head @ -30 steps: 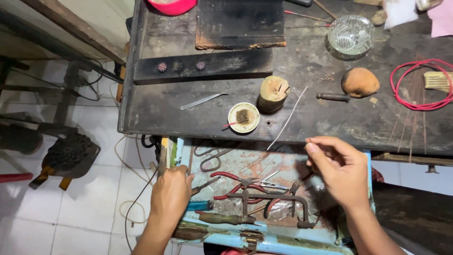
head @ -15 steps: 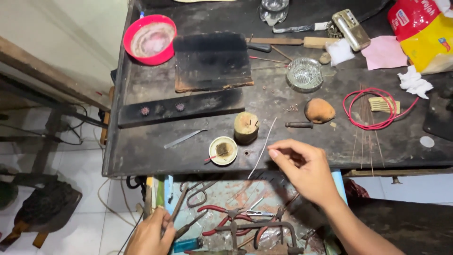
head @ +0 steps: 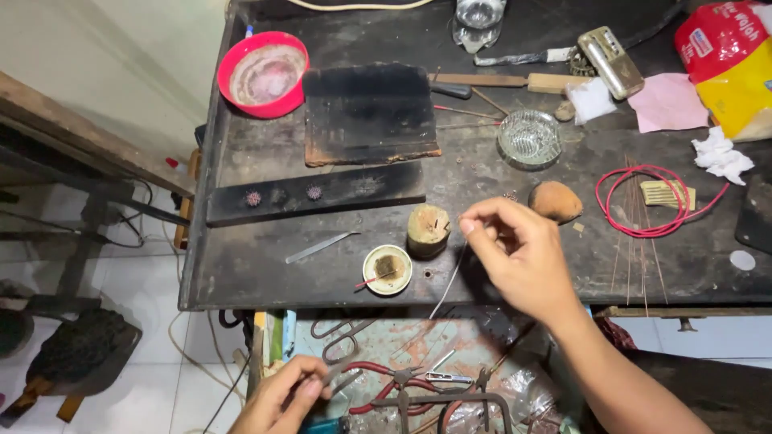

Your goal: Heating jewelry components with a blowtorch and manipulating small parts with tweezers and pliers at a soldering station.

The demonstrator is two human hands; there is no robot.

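thin silver wire point(head: 447, 283) now pinched in right hand point(head: 523, 257), lifted over dark counter point(head: 322, 265); left hand point(head: 281, 395) has closed on grey metal tweezers point(head: 342, 375) in the drawer.

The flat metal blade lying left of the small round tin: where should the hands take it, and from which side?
Probably at the broader lower-left end of the flat metal blade, coming from the bench's front edge. It lies flat and slanted, its narrow tip pointing toward the small round tin, so that end is crowded. The left end has bare benchtop around it; pinching its long edges from above should suit.
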